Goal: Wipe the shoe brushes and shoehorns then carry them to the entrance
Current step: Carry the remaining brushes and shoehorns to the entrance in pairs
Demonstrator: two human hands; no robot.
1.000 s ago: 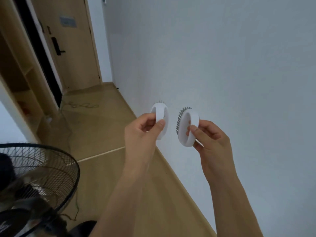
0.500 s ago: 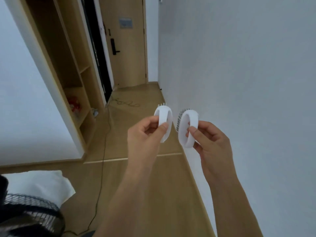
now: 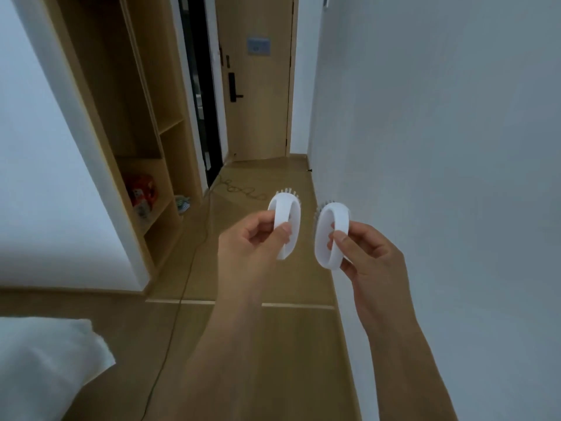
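Observation:
I hold two white oval shoe brushes with loop handles in front of me, about chest height, over a wooden hallway floor. My left hand [image 3: 253,238] pinches the handle band of the left brush [image 3: 287,221] between thumb and fingers; short bristles show at its top edge. My right hand [image 3: 368,253] pinches the handle of the right brush [image 3: 331,235], whose grey bristles face left. The brushes are a small gap apart and do not touch. No shoehorn is in view.
A wooden entrance door [image 3: 258,86] with a black lock stands at the hallway's far end. An open wooden shelf unit [image 3: 145,153] lines the left, with a red item low down. A cable [image 3: 182,287] runs along the floor. A white wall [image 3: 440,177] is close on the right. White fabric [image 3: 45,360] lies bottom left.
The view has swung from a black fan and the right wall toward the hallway and entrance door. Both hands keep the same hold on the brushes.

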